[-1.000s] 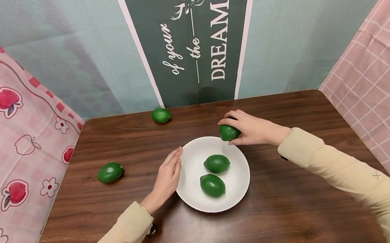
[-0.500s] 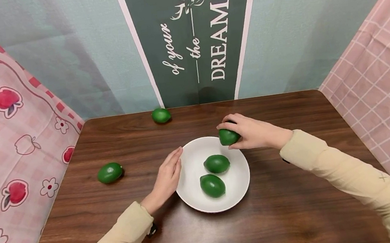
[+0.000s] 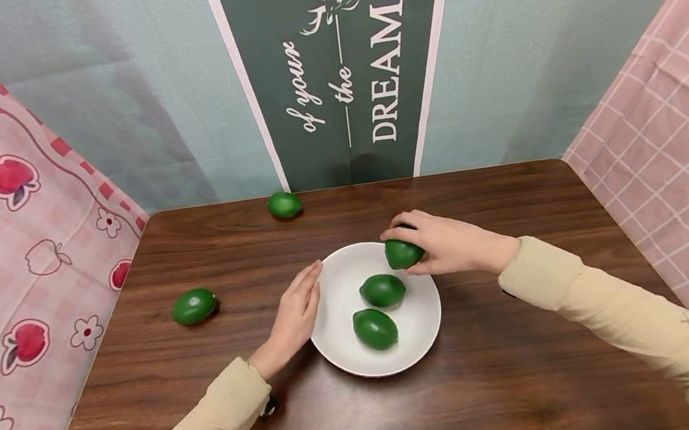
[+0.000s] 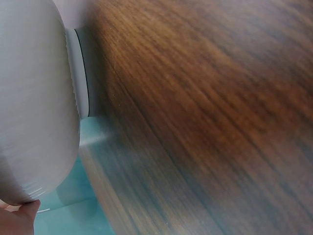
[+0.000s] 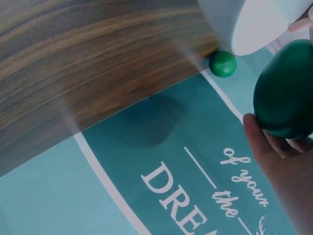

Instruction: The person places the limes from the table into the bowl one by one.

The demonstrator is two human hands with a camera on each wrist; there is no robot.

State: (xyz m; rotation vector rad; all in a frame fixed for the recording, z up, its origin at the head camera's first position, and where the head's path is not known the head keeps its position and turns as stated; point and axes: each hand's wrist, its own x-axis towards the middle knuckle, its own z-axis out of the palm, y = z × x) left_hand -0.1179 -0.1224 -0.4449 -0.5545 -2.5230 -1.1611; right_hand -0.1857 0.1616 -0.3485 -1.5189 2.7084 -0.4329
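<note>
Right hand grips a green lime, fingers curled over the top, thumb on the near side. Compared with one second ago, hand and lime have moved from outside the far-right rim of the white plate to a position over the rim, slightly nearer and lower in the head view. Judgement: the lime is on its way into the plate; it is not yet set down and the grasp is not loosened.

Left hand lies flat-fingered and relaxed against the plate's left rim, holding nothing; its position is unchanged across the three head frames.

In the plate: two limes, one near the centre, one toward the near side, close together; whether they touch cannot be told. On the worktop: one lime near the left edge, one at the far edge below the banner.

Views compared: the right wrist view shows the underside of the held lime bare against the palm, plus the far-edge lime. The left wrist view shows only the plate's outer wall, a fingertip at its base, and wood grain. Only the head view gives the layout.
</note>
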